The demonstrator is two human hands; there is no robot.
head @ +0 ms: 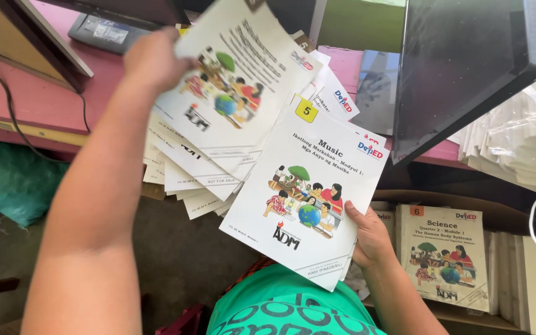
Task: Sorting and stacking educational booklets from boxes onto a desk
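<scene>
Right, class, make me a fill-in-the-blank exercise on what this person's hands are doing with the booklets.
1. The right hand grips the front booklet by its lower ____ corner.
2. The left hand lifts one booklet from a fanned ____ of booklets.
3. The desk top is ____ in colour.
4. More booklets stand in a cardboard ____ under the desk.

Missing words: right; stack; pink; box

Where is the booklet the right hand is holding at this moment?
In the head view, the white booklet sits centre frame, gripped at its lower right edge by the right hand, overlapping the fanned stack of booklets held by the left hand.
</scene>
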